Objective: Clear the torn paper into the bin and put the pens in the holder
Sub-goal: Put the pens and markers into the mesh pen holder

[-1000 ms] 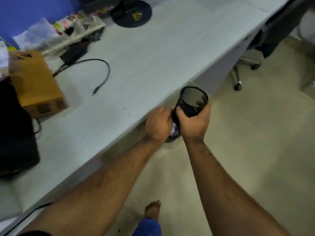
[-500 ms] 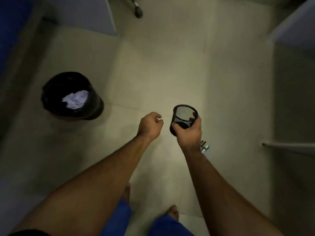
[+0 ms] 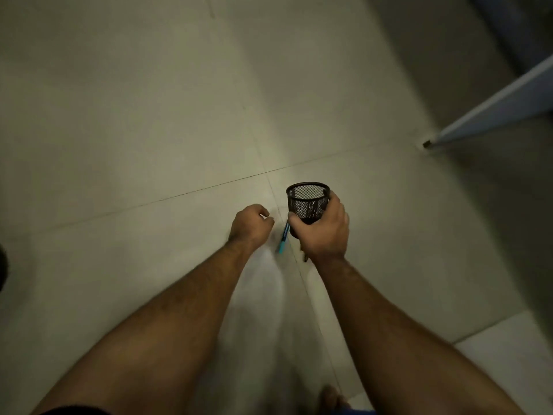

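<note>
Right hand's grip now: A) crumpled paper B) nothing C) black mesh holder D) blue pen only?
C: the right hand is wrapped around the black mesh holder, held upright over the floor; a blue pen shows just beside its thumb, and the left hand is curled, apart from the holder.

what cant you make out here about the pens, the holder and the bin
- Blue pen, head view: its upper end is hidden behind the right hand; whether it is held or lies on the floor is unclear.
- Mesh holder: the inside is too dark to tell its contents.
- Left hand: the curled fingers hide the palm.
- Bin: only a dark sliver shows at the left edge, possibly it.
</note>
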Demonstrator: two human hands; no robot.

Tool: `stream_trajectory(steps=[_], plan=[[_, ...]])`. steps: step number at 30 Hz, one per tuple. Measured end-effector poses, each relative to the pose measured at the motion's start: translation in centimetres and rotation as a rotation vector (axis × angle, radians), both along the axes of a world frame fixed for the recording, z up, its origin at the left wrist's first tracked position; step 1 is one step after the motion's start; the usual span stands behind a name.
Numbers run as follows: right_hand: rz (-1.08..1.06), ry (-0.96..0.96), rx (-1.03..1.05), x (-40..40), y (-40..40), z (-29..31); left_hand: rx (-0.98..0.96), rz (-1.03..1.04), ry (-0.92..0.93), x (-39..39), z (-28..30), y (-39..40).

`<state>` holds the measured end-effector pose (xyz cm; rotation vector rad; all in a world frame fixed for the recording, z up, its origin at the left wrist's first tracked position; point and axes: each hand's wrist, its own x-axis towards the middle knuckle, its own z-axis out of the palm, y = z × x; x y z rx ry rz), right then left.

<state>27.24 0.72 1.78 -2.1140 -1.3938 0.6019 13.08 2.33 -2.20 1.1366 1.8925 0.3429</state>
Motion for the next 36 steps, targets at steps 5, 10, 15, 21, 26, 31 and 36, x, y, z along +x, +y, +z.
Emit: stream_trajectory(steps=[5,10,15,21,26,31,36], plan=[[-0.075,-0.027,0.068,1.2,0.7,-6.1,0.043,-0.172,0.042,2.8,-5.1,1.2],[-0.195,-0.004,0.122,1.6,0.8,-8.4,0.061,-0.362,0.223,4.5,-7.6,0.3],[-0.171,-0.095,0.135,2.6,-0.1,-8.8,0.075,-0.272,0.26,4.0,-7.2,0.8],[-0.171,-0.256,0.057,5.3,-1.0,-8.6,0.115,-0.008,-0.244,2.8,-3.9,3.1],[-0.172,-0.225,0.059,6.2,-0.9,-7.5,0.149,-0.035,-0.533,5.3,0.0,3.6],[-0.123,-0.132,0.151,7.5,-1.6,-6.9,0.203,-0.427,-0.265,8.8,1.3,4.5],[-0.166,-0.044,0.192,10.0,-2.7,-6.7,0.279,-0.25,-0.383,11.0,0.3,4.8]])
